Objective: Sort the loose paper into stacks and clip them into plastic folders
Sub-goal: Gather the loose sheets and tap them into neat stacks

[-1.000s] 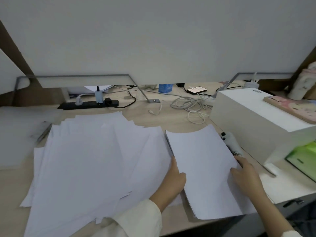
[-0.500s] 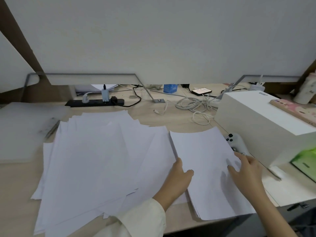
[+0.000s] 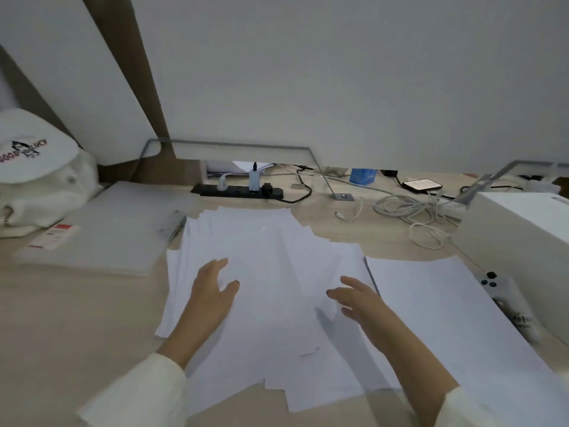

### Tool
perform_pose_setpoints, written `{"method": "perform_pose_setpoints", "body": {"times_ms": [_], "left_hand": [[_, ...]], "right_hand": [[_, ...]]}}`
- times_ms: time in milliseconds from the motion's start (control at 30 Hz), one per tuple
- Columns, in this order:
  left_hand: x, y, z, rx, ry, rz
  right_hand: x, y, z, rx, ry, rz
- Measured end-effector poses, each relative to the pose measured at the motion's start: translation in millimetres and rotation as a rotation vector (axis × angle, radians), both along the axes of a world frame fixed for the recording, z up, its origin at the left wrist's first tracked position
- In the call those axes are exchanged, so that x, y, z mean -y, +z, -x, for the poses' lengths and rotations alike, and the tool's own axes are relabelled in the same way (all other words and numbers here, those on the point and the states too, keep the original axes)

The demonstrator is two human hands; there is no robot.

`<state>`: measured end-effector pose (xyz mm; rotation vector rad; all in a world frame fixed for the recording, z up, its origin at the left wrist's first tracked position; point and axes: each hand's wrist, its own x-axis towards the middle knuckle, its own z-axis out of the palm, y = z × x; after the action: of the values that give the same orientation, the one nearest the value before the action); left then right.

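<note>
Both hands are released, fingers straight and spread. The left hand (image 3: 212, 291) rests on the fanned loose paper (image 3: 277, 248) and the right hand (image 3: 357, 298) is over it, contact uncertain, apparently placed to gather the next sheets. A squared stack (image 3: 446, 318) lies just right of the right hand, presumably to separate sorted from unsorted. The frosted plastic folders (image 3: 117, 229) beyond the left hand are blurred, so their number and clips cannot be made out, and the stack's near corner is cut off.

Dim, soft light; slight blur, edges warped.
</note>
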<state>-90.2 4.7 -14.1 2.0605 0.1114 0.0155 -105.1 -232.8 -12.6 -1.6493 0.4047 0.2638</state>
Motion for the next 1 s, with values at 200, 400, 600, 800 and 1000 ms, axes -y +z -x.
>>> {"method": "perform_pose_setpoints", "body": {"times_ms": [200,400,600,800,1000], "left_hand": [[-78.7,-23.7,-15.3,-0.168,0.204,0.186],[-92.7,-28.4,-21.1,-0.247,0.158,0.418],[-106.8,-29.8,-32.6,-0.205,0.148,0.33],[-113.8,-35.1,-30.7,-0.112,0.185,0.301],[-104.3,-37.7,-28.0,-0.099,0.152,0.291]], "right_hand": [[-26.8,-16.7,-25.8,-0.067,-0.145,-0.184],[-52.8,-17.7,-39.5,-0.085,0.018,-0.033],[-78.0,-15.0,-44.9,-0.021,0.294,0.104],[-41.4,-18.9,-40.5,0.244,0.126,0.623],[-38.4,-52.3,-27.6,0.075,0.278,1.074]]}}
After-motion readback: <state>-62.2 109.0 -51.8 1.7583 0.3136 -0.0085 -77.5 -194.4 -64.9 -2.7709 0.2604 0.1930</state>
